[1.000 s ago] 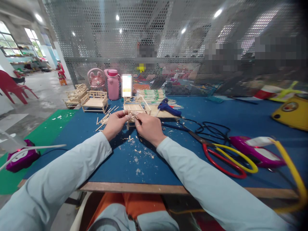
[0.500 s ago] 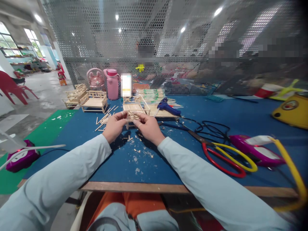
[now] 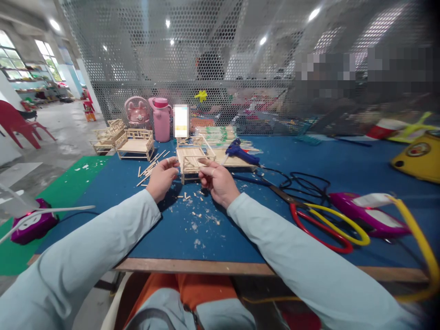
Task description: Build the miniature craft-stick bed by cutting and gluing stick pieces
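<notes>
Nearest on the bench (image 3: 192, 266), wood crumbs (image 3: 201, 219) lie scattered over the blue cover just in front of the hands; that litter suggests a good deal of trimming is already behind this piece. The left hand (image 3: 161, 178) has its grip pressed together at the near left corner of a small stick-built bench model (image 3: 191, 161); the right hand (image 3: 217, 179) pinches a thin part of the frame at the near right side; whether it holds a loose stick or the rail itself I cannot tell. The model stands on the bench between both hands, its seat and back rails in place, so it looks close to finished. To the right lie scissors (image 3: 321, 227); beyond, loose sticks (image 3: 148, 169) and a blue glue gun (image 3: 240, 153); farther left stand two finished chairs (image 3: 134, 143), apparently complete.
</notes>
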Tool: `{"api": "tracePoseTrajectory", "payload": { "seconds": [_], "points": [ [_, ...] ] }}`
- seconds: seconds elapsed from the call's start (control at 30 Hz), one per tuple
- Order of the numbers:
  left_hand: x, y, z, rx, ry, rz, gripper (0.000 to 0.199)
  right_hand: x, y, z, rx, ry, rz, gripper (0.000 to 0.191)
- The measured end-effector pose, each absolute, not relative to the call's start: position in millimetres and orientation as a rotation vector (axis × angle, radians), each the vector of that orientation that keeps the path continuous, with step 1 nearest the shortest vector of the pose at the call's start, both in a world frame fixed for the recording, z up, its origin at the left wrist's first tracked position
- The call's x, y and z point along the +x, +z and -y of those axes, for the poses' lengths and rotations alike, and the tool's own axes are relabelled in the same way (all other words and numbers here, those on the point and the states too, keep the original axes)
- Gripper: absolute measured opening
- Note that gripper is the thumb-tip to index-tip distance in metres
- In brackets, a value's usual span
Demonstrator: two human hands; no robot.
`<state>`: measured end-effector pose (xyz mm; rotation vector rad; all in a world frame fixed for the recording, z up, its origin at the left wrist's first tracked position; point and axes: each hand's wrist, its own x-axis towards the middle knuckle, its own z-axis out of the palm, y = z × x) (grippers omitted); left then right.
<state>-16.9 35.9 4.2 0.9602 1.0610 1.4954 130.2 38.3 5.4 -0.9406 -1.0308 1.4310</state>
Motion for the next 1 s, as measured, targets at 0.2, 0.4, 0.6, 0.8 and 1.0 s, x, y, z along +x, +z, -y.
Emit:
{"api": "tracePoseTrajectory", "payload": {
  "seconds": [0.2,0.4,0.6,0.8,1.0],
  "points": [
    [-27,-2,-43,0.932,1.692,-1.175,0.036,142,19,-35,-0.922,1.249,1.02,0.017],
    [-49,6,-58,0.905,1.881,-1.186,0.013,190,50,-47,-0.792,0.902,0.979,0.042],
    [-74,13,-73,0.832,2.034,-1.248,0.034,217,52,-57,-0.867,0.938,0.983,0.058],
    [-73,12,-72,1.005,2.065,-1.308,0.033,207,46,-54,-0.734,0.948,1.128,0.027],
    [-32,13,-31,1.63,1.985,-1.17,0.023,165,32,-34,-0.55,1.328,1.505,0.038]
  ]
}}
